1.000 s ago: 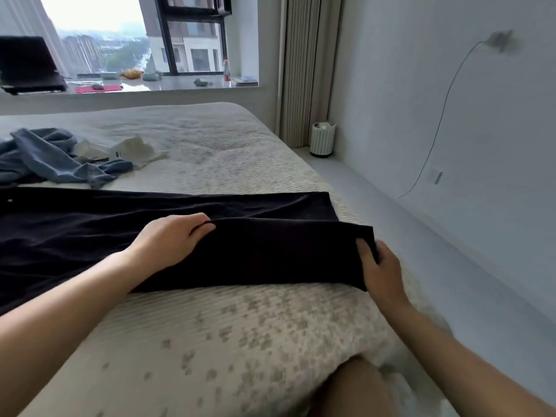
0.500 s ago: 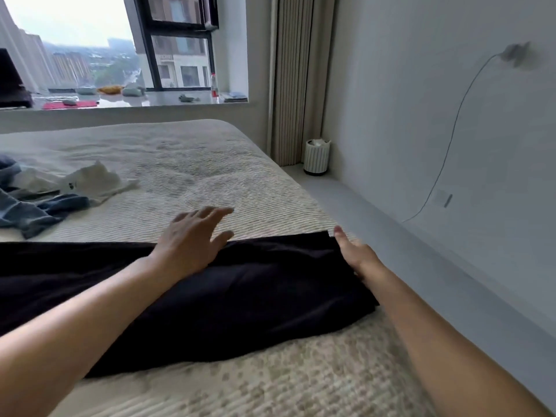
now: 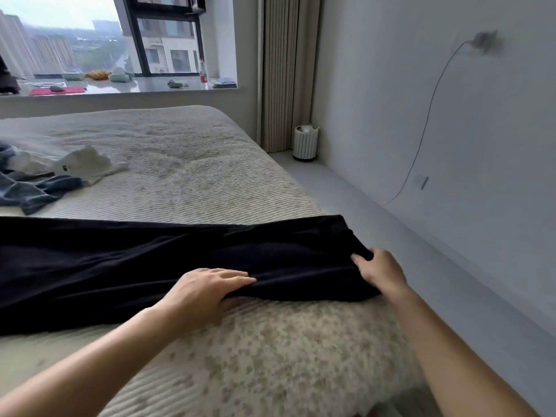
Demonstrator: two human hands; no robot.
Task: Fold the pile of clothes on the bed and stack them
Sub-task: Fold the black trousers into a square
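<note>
Left hand (image 3: 207, 291) flat on black garment (image 3: 120, 266), fingers straight, right hand (image 3: 379, 270) pinching its end

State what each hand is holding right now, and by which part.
The right hand grips the black garment at its right end, fabric bunched under the fingers. The left hand lies flat on the garment's near edge, pressing rather than gripping.
</note>
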